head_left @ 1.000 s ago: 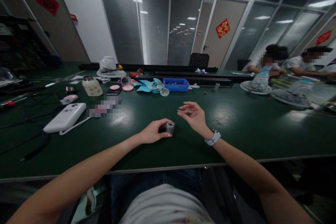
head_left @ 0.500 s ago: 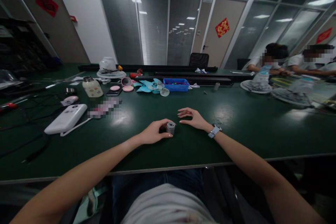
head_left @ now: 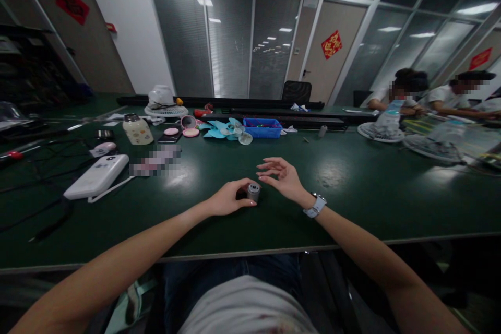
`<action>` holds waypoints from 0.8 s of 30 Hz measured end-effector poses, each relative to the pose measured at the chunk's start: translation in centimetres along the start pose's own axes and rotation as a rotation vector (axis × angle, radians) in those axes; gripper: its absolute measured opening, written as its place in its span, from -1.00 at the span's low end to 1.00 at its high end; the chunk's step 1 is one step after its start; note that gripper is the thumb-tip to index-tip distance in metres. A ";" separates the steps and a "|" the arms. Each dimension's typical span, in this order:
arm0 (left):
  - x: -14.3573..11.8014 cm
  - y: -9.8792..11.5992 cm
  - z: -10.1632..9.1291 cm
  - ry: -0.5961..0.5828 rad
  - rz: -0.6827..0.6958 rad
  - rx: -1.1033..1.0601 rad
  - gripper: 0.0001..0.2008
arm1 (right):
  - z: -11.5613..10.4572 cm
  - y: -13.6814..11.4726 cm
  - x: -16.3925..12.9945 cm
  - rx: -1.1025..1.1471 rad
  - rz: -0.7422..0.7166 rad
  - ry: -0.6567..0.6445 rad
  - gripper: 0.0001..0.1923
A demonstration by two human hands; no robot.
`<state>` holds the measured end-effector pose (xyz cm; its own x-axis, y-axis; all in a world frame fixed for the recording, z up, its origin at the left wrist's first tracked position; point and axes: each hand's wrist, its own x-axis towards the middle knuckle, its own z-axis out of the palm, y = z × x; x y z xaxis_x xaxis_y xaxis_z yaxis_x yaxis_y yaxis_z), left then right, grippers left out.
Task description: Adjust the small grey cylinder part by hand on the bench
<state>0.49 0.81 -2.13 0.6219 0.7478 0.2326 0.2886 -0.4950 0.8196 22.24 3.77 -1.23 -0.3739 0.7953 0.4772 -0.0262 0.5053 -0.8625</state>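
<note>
My left hand (head_left: 228, 197) rests on the dark green table (head_left: 352, 193) with its fingers closed around a small silver cylinder (head_left: 253, 191), like a little motor, standing upright. My right hand (head_left: 282, 176) hovers just above and to the right of the cylinder, fingers spread and slightly curled, holding nothing. A white watch sits on my right wrist.
A white power bank (head_left: 96, 176) with a cable lies at the left. Farther back are a jar (head_left: 136, 130), pink discs, light blue fan blades (head_left: 225, 128), a blue tray (head_left: 262, 127) and a white fan guard (head_left: 165, 104). Two people work at the right with fan parts (head_left: 381, 130).
My right hand rose off the table and moved left, closer to the cylinder. My left hand stayed on the cylinder.
</note>
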 end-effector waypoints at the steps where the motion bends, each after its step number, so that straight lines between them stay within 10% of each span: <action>1: 0.0 -0.1 0.0 0.003 0.002 -0.003 -0.58 | 0.6 -0.4 -0.1 0.020 -0.007 -0.015 -0.49; 24: 0.1 -0.3 0.1 0.004 0.022 -0.019 -0.57 | 2.0 -1.6 -0.6 0.022 -0.056 -0.055 -0.67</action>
<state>0.54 0.95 -2.40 0.6248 0.7385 0.2534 0.2604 -0.5030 0.8241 20.69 1.83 -0.52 -0.4219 0.7461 0.5152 -0.0682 0.5405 -0.8386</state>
